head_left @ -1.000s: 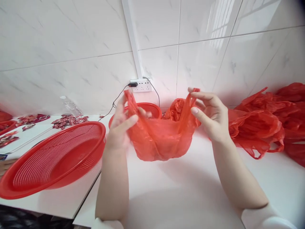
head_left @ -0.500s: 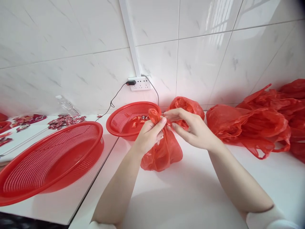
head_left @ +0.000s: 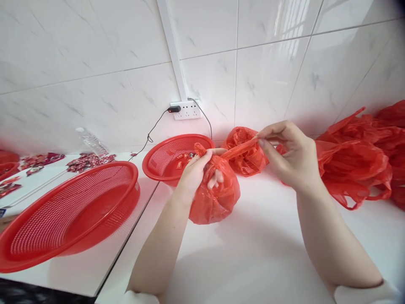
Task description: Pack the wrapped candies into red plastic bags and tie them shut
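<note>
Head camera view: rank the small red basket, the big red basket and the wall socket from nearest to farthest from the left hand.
1. Small red basket, just behind the left hand.
2. Wall socket, up on the tiled wall behind.
3. Big red basket, far left on the counter.

Glossy white marble-look wall tiles [head_left: 95, 50], a wall socket [head_left: 185, 110], white tabletop [head_left: 253, 261], window reflections.

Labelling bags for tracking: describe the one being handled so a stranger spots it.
On the white counter, before the small red mesh basket, sits a small bulging red plastic bag. Unlike the loose bags piled rightward, its neck is gripped by the left hand while the right hand pulls a handle taut.
</note>
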`<control>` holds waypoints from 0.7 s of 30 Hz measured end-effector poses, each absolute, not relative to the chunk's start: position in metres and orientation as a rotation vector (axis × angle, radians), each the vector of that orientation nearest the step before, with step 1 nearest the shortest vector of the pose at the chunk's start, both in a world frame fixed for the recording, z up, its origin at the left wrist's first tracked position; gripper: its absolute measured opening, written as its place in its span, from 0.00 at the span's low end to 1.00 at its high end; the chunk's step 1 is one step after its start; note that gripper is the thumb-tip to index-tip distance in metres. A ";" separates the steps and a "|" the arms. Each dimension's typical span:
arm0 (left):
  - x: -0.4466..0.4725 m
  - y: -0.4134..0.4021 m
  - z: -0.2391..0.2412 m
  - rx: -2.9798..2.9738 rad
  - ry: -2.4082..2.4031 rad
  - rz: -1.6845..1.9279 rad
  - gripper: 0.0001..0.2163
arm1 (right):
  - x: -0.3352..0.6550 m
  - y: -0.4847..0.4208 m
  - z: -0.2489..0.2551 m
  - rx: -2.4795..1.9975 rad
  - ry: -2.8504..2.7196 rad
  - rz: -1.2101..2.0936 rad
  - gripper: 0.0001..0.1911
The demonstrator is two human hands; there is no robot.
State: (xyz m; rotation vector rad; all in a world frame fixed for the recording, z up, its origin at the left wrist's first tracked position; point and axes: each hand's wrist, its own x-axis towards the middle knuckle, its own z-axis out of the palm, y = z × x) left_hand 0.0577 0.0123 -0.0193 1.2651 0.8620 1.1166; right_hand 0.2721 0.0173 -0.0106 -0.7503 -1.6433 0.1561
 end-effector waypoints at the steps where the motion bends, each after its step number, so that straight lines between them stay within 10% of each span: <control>1: 0.057 0.013 -0.020 1.229 0.855 1.089 0.18 | 0.272 0.014 -0.010 -0.686 -1.683 0.170 0.06; 12: 0.048 0.004 -0.014 1.732 0.791 0.949 0.02 | 0.256 0.007 -0.016 -0.441 -2.152 0.700 0.03; 21: 0.041 -0.005 -0.016 2.513 1.024 1.160 0.11 | 0.235 0.031 -0.039 -0.674 -1.838 1.376 0.21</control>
